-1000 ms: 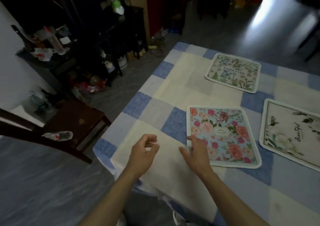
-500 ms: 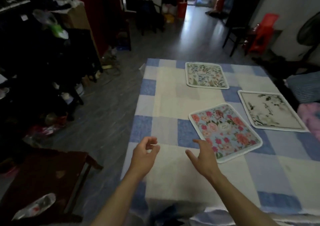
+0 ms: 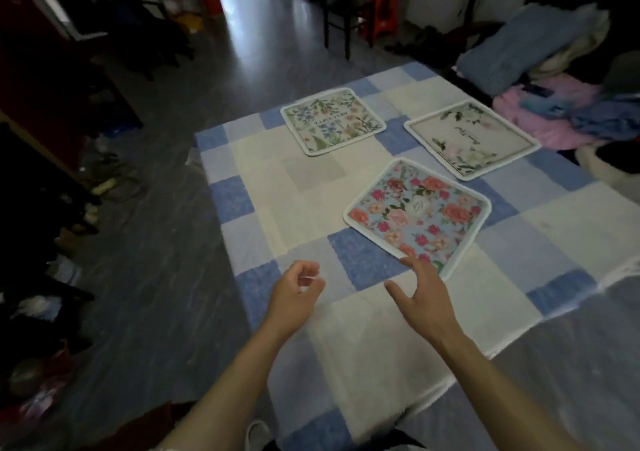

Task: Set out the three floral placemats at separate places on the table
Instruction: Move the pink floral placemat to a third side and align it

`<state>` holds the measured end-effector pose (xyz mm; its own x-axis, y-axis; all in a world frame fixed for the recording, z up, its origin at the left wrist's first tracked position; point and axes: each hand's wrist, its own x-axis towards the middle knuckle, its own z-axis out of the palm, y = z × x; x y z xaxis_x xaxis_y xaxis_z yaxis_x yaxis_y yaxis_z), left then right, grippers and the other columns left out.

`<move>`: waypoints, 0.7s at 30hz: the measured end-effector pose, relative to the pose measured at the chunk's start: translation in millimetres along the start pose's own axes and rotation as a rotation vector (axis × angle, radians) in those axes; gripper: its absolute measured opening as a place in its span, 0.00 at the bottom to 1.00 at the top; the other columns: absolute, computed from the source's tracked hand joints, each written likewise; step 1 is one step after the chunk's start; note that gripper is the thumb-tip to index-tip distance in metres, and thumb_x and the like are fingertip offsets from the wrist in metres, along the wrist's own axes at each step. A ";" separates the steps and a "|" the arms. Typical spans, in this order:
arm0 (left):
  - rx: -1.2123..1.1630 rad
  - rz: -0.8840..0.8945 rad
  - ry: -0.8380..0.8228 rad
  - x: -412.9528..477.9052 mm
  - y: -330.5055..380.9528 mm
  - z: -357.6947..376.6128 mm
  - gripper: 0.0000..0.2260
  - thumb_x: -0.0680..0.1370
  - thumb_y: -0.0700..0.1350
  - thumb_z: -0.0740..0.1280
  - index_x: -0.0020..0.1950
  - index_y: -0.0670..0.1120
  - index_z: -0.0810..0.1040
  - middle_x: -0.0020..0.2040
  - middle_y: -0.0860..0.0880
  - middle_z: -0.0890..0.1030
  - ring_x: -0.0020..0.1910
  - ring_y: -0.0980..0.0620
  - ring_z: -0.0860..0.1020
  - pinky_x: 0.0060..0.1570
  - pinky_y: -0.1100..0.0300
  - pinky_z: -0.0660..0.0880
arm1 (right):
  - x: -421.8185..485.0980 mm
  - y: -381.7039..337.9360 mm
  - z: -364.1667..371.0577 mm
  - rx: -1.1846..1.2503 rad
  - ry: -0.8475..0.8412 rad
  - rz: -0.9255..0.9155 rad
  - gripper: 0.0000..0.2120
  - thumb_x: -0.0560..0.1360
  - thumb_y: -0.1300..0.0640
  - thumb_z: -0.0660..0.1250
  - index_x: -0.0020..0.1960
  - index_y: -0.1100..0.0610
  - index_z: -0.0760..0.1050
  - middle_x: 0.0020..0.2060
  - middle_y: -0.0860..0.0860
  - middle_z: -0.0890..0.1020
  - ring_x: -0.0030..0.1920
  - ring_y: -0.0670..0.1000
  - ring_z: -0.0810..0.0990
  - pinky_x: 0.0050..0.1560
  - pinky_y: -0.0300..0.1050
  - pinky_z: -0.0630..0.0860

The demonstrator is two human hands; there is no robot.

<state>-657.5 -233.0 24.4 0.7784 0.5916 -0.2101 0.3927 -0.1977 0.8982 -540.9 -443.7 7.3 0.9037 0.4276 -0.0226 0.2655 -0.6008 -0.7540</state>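
Checked tablecloth [image 3: 263, 159] carries three placemats, apart: rose placemat [image 3: 417, 213] nearest, green one [image 3: 332, 121] beyond it, white one [image 3: 471, 139] beyond-right. Both hands empty: right hand [image 3: 427, 298] spread at its near corner, left hand [image 3: 294, 294] loosely curled.

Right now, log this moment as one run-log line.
mats: three laid apart on tablecloth | left hand: empty, curled | right hand: open, by rose mat corner

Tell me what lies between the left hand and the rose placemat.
Only bare checked tablecloth, in the head view. The left hand hovers empty, apart from the rose placemat; nothing else lies on that stretch.
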 end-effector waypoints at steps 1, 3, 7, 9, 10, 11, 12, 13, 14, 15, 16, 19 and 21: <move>0.009 0.027 -0.050 11.2 -2.3 -4.7 0.07 0.77 0.40 0.69 0.53 0.48 0.78 0.50 0.56 0.80 0.46 0.62 0.77 0.45 0.65 0.74 | -2.9 -1.3 1.9 -0.018 0.051 0.040 0.25 0.73 0.50 0.72 0.66 0.57 0.71 0.61 0.56 0.77 0.61 0.56 0.75 0.59 0.43 0.67; 0.008 0.099 -0.127 30.7 -6.8 -16.3 0.07 0.77 0.39 0.69 0.53 0.48 0.77 0.51 0.56 0.80 0.46 0.62 0.77 0.46 0.70 0.72 | -11.0 -7.1 7.1 -0.064 0.145 0.095 0.24 0.73 0.50 0.72 0.65 0.56 0.72 0.61 0.55 0.78 0.60 0.55 0.75 0.59 0.42 0.67; 0.002 0.206 -0.222 68.1 -23.0 -59.4 0.08 0.75 0.39 0.70 0.50 0.50 0.78 0.47 0.58 0.81 0.41 0.67 0.78 0.43 0.75 0.71 | -34.5 -39.3 34.6 -0.082 0.298 0.283 0.24 0.73 0.48 0.72 0.65 0.54 0.72 0.62 0.53 0.77 0.61 0.54 0.75 0.63 0.50 0.72; 0.007 0.205 -0.268 79.0 -29.9 -81.9 0.08 0.75 0.41 0.71 0.51 0.52 0.78 0.48 0.58 0.81 0.44 0.61 0.79 0.46 0.68 0.74 | -43.2 -61.4 49.9 -0.093 0.342 0.320 0.24 0.72 0.48 0.72 0.65 0.54 0.72 0.63 0.53 0.77 0.61 0.54 0.76 0.63 0.54 0.73; 0.015 0.175 -0.310 83.0 -32.2 -90.4 0.08 0.75 0.42 0.71 0.51 0.52 0.78 0.49 0.56 0.81 0.46 0.56 0.80 0.48 0.62 0.76 | -47.1 -70.9 57.2 -0.088 0.355 0.340 0.25 0.72 0.47 0.72 0.65 0.54 0.71 0.63 0.52 0.77 0.62 0.54 0.75 0.63 0.55 0.74; 0.027 0.150 -0.353 85.5 -34.2 -97.5 0.08 0.75 0.43 0.71 0.52 0.52 0.78 0.50 0.54 0.81 0.47 0.53 0.80 0.49 0.57 0.77 | -51.4 -79.8 64.2 -0.085 0.364 0.353 0.25 0.73 0.47 0.72 0.66 0.53 0.71 0.63 0.52 0.76 0.62 0.53 0.75 0.63 0.55 0.74; 0.034 0.147 -0.387 88.0 -35.4 -103.4 0.09 0.75 0.43 0.71 0.53 0.52 0.78 0.50 0.53 0.81 0.48 0.52 0.80 0.49 0.54 0.78 | -55.1 -87.6 70.2 -0.081 0.375 0.358 0.25 0.73 0.46 0.71 0.66 0.53 0.71 0.63 0.52 0.76 0.62 0.53 0.75 0.63 0.55 0.74; 0.040 0.161 -0.415 90.7 -34.7 -107.2 0.09 0.74 0.44 0.71 0.53 0.52 0.77 0.51 0.52 0.81 0.48 0.52 0.80 0.50 0.54 0.78 | -57.9 -94.5 75.1 -0.082 0.390 0.362 0.25 0.73 0.46 0.71 0.66 0.52 0.70 0.64 0.51 0.76 0.62 0.52 0.75 0.63 0.54 0.74; 0.045 0.182 -0.434 93.5 -32.7 -109.0 0.09 0.74 0.44 0.71 0.53 0.52 0.77 0.51 0.52 0.81 0.49 0.52 0.80 0.50 0.55 0.77 | -60.0 -100.5 77.6 -0.078 0.409 0.366 0.25 0.73 0.46 0.71 0.66 0.52 0.70 0.63 0.51 0.76 0.62 0.52 0.75 0.63 0.54 0.74; 0.052 0.205 -0.443 96.5 -29.2 -108.1 0.09 0.74 0.44 0.71 0.53 0.52 0.77 0.50 0.53 0.81 0.48 0.53 0.80 0.50 0.57 0.77 | -61.4 -104.8 78.1 -0.069 0.432 0.367 0.25 0.73 0.47 0.72 0.66 0.53 0.71 0.63 0.52 0.76 0.62 0.53 0.75 0.63 0.54 0.74; 0.061 0.227 -0.449 99.5 -24.5 -105.0 0.09 0.74 0.44 0.71 0.53 0.51 0.78 0.50 0.52 0.82 0.47 0.54 0.80 0.49 0.60 0.76 | -62.9 -107.2 76.9 -0.069 0.453 0.366 0.25 0.73 0.47 0.72 0.66 0.54 0.71 0.63 0.52 0.76 0.62 0.53 0.75 0.63 0.53 0.73; 0.101 0.272 -0.486 104.2 -5.2 -85.8 0.09 0.75 0.43 0.71 0.54 0.48 0.78 0.51 0.50 0.82 0.45 0.57 0.79 0.45 0.65 0.74 | -66.7 -108.8 67.7 -0.081 0.510 0.374 0.25 0.73 0.48 0.72 0.66 0.54 0.72 0.62 0.53 0.76 0.61 0.53 0.75 0.64 0.49 0.71; 0.153 0.304 -0.536 103.0 9.0 -69.5 0.09 0.75 0.43 0.70 0.55 0.48 0.78 0.52 0.49 0.81 0.46 0.54 0.79 0.45 0.63 0.74 | -67.2 -106.6 58.3 -0.064 0.577 0.388 0.24 0.73 0.48 0.72 0.65 0.53 0.71 0.62 0.52 0.76 0.61 0.52 0.75 0.63 0.47 0.70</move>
<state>-607.8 -119.5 37.7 0.9877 0.0260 -0.1540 0.1502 -0.4283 0.8911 -649.5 -368.9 51.0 0.9665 -0.2428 0.0830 -0.1098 -0.6837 -0.7214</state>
